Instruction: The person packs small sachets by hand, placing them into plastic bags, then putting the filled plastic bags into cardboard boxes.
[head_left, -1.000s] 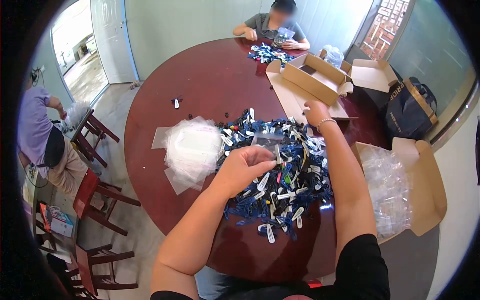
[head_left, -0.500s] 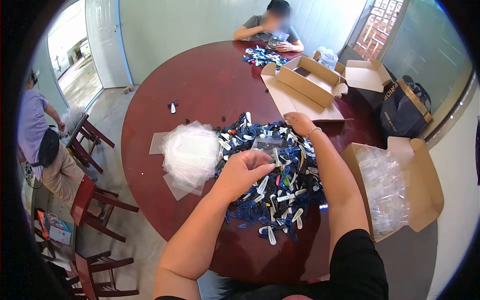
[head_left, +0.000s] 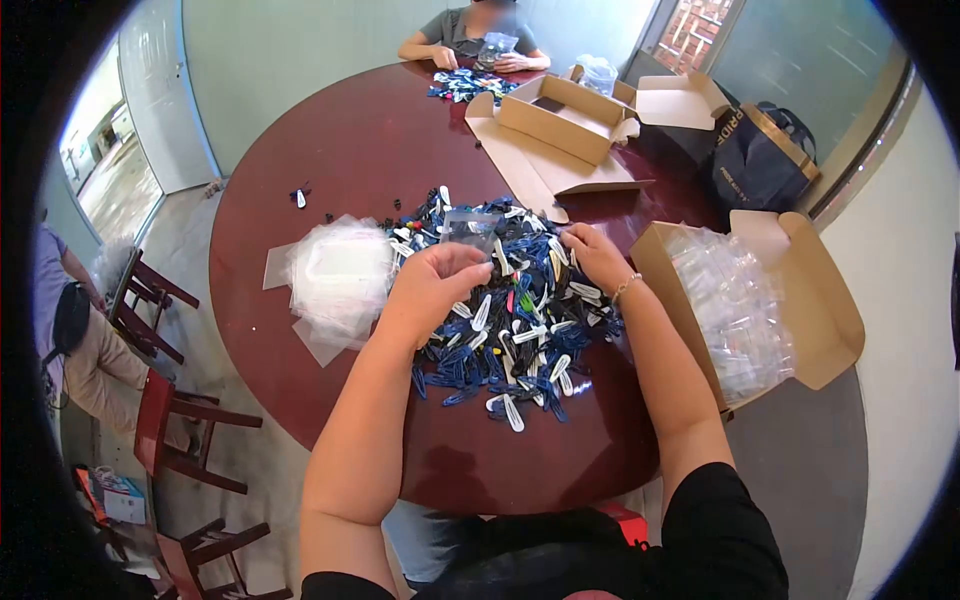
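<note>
A broad pile of blue, black and white hair clips (head_left: 510, 330) covers the middle of the dark red round table (head_left: 290, 150). Over the pile's left part, my left hand (head_left: 440, 285) is closed on a small clear plastic bag (head_left: 468, 230), held between thumb and fingers. My right hand (head_left: 597, 258) rests at the pile's right edge, its fingers bent together by the clips; whatever they grip is too small to make out. A stack of clear flat bags (head_left: 342, 272) lies left of the pile.
An open carton of filled plastic bags (head_left: 735, 310) stands at the right, and empty cardboard boxes (head_left: 565, 120) at the back right. Across the table sits a person (head_left: 470, 40) beside more clips (head_left: 468, 85). Another person (head_left: 85, 330) and wooden stools (head_left: 195, 430) are at the left.
The view has shifted, so the table sits further up and left. My right hand has come from the cardboard's edge to the pile's right side. My left hand still holds the bag.
</note>
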